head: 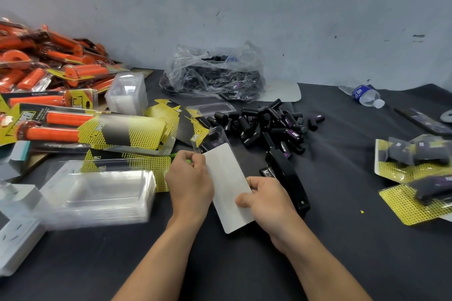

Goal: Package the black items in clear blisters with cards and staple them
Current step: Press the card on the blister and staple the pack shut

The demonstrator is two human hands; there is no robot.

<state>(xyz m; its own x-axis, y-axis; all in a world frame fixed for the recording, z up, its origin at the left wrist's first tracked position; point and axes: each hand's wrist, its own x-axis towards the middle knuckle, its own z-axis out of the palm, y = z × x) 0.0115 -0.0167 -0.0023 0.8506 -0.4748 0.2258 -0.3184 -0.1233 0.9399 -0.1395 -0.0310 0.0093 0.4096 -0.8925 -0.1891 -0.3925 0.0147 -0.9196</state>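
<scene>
Head view: Most writing is blurred. The yellow-and-black printed cards [137,129] carry bold sideways lettering, and "PROT" can be made out on one packed orange roll [56,100]. The purple labels on the loose black cylindrical items [266,122] are too small to read.

The plain white-backed card [227,178] is held above the dark table [342,239]. Its long axis runs from far-left to near-right. A clear plastic blister [211,138] holding black items lies at its far end.

The left hand [190,181] has its grip curled round the card's far left edge, and the right hand [266,200] pinches the near right edge.

A black stapler [286,178] lies just right of the card. A stack of empty clear blisters [97,190] sits to the left. The table in front of the arms is bare.
</scene>
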